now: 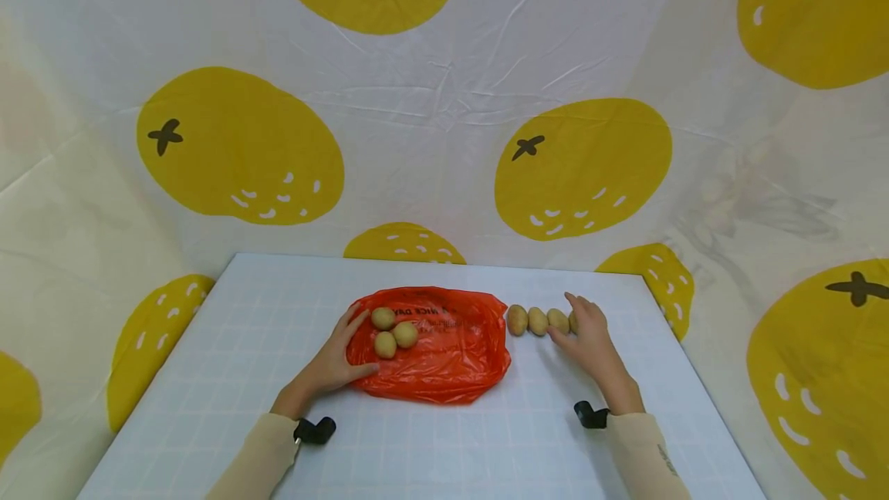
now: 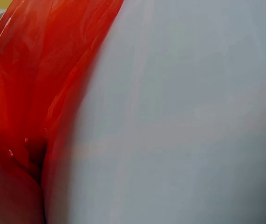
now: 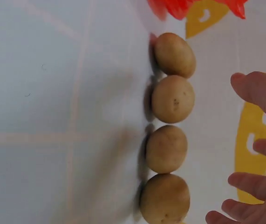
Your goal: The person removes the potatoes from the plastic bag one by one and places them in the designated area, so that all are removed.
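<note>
Red plastic bag [image 1: 454, 378], one: spread on the desk [image 1: 444, 454], towards its far edge; three potatoes [image 1: 406, 334] within its left part. Left hand [image 1: 335, 357]: splayed, resting against that end, apparently steadying it. Four potatoes [image 1: 538, 321]: rowed between bag and desk's right edge, likely for reach. Right hand [image 1: 590, 338]: spread, grasping nothing, above the row's outer end.

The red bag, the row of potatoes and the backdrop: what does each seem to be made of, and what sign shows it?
Bag: apparently thin, glossy plastic film, by its sharp crinkles and bright highlights.
Potatoes: plant matter with smooth, matt tan skin; the right wrist view shows small dark specks.
Backdrop: probably plastic sheet or coated fabric; its creases and faint sheen leave that open.
</note>
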The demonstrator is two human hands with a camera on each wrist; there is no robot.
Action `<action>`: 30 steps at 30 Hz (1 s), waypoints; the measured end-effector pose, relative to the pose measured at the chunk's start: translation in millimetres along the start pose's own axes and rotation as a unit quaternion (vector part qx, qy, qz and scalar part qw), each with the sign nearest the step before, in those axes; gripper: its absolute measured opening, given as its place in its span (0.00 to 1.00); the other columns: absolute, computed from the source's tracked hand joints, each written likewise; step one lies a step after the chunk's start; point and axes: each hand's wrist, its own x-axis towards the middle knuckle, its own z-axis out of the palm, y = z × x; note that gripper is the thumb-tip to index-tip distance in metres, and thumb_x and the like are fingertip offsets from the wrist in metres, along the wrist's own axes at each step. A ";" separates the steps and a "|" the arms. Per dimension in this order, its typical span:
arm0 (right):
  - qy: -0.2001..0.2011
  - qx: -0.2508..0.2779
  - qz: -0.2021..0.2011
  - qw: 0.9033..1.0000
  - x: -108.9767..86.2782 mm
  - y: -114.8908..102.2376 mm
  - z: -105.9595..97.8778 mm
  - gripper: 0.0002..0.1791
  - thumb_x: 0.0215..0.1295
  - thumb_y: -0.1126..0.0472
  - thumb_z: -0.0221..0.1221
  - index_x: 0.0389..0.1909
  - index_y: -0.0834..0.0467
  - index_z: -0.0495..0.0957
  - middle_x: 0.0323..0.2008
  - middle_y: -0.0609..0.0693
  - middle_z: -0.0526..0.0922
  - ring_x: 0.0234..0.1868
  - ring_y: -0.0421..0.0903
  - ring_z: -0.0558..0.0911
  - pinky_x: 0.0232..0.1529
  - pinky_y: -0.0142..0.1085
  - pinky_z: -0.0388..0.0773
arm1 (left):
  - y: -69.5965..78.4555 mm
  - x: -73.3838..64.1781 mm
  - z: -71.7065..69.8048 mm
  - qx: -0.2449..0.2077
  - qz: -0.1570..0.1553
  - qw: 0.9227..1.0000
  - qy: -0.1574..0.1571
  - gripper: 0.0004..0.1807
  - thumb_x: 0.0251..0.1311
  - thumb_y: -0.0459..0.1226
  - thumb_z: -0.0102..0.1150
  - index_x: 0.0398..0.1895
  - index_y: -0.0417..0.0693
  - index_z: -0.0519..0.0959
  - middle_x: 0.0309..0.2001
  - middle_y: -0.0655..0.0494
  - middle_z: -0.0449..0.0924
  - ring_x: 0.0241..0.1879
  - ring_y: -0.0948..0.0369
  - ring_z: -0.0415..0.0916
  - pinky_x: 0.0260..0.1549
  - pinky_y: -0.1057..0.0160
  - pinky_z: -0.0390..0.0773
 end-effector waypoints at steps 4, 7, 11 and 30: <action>-0.022 -0.027 0.002 0.999 1.0 -13.5 0.3 0.46 0.66 0.48 0.67 0.76 0.66 0.59 0.74 0.75 0.59 0.75 0.77 0.54 0.69 0.73 0.58 | 0.1 0.0 0.0 0.005 0.004 1.000 0.000 0.59 0.52 0.52 0.75 0.82 0.42 0.52 0.83 0.40 0.39 0.79 0.34 0.44 0.68 0.24 0.56; -0.033 -0.042 -0.002 0.999 1.9 -24.5 -0.9 0.47 0.66 0.45 0.67 0.77 0.64 0.59 0.76 0.73 0.57 0.76 0.77 0.52 0.67 0.74 0.59 | 0.4 0.2 0.6 0.002 -0.003 1.000 -0.004 0.59 0.52 0.53 0.74 0.82 0.43 0.52 0.83 0.41 0.38 0.80 0.34 0.44 0.68 0.24 0.56; -0.028 -0.060 -0.027 0.997 3.4 -37.5 -2.7 0.48 0.65 0.42 0.67 0.77 0.62 0.61 0.76 0.72 0.60 0.76 0.77 0.55 0.65 0.77 0.59 | 0.1 0.7 2.0 0.004 -0.012 1.000 -0.007 0.60 0.52 0.54 0.74 0.83 0.45 0.51 0.84 0.42 0.37 0.80 0.35 0.43 0.68 0.24 0.57; -0.081 0.053 -0.103 0.990 17.2 -112.0 3.8 0.45 0.67 0.44 0.67 0.79 0.54 0.60 0.79 0.61 0.58 0.76 0.64 0.62 0.65 0.65 0.73 | -1.5 1.2 -0.7 0.009 -0.008 1.000 -0.006 0.59 0.53 0.53 0.74 0.83 0.45 0.52 0.83 0.43 0.38 0.80 0.35 0.43 0.69 0.25 0.56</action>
